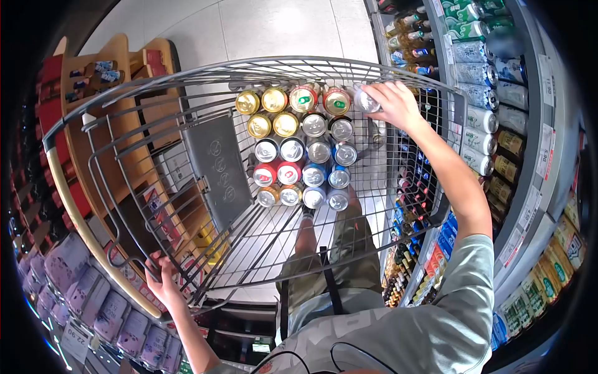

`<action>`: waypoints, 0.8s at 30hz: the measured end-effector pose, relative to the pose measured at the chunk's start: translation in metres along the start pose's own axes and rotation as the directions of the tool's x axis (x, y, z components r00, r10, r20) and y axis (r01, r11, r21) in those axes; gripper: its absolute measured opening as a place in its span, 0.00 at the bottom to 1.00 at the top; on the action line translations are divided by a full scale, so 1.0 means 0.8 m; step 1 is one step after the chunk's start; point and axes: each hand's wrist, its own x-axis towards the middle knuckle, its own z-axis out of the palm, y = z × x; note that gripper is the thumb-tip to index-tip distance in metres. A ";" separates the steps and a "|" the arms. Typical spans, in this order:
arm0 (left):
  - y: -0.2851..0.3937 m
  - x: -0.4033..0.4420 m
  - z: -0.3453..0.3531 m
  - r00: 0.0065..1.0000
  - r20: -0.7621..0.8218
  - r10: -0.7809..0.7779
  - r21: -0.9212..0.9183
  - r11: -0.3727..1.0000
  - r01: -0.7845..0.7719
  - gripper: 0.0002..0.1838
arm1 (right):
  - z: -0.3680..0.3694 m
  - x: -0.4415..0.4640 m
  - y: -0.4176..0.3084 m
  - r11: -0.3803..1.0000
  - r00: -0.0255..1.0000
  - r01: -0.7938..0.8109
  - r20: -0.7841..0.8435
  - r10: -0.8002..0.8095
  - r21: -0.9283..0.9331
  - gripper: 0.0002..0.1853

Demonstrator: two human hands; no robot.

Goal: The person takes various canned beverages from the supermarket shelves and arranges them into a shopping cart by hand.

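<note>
My right hand [396, 106] is closed round the upper part of a silver-topped drink can [366, 100], at the far right end of the back row in the shopping cart [261, 234]. Several upright cans stand in rows beside it: gold cans [274, 100], red-rimmed cans with green tabs [304, 98], silver-topped cans [291, 149], red cans [289, 173] and blue cans [314, 176]. Most of the held can's side is hidden by my fingers. At the lower left, my left hand [163, 280] has its fingers wrapped round the cart's grey wire frame, near the pale handle [75, 212].
Along the right runs a shelf of drink cans [479, 118] with price tags [545, 149]; bottles [408, 40] stand behind the cart's wire side. A wooden display rack [106, 149] and purple packs [93, 287] are on the left. A grey flap [217, 168] sits inside the cart.
</note>
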 end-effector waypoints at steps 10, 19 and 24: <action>-0.001 -0.002 0.000 1.000 0.008 0.015 0.010 1.000 -0.015 0.14 | 0.005 -0.003 -0.018 0.994 0.999 0.008 0.043 -0.004 -0.108 0.44; -0.001 -0.003 -0.002 0.999 0.015 0.037 0.050 0.998 -0.038 0.18 | -0.004 -0.004 -0.030 0.997 0.994 -0.013 0.106 0.022 -0.082 0.49; -0.002 0.000 -0.005 1.000 0.023 0.009 0.077 0.997 -0.011 0.16 | -0.007 -0.003 -0.035 0.994 0.991 -0.019 0.129 0.034 -0.111 0.50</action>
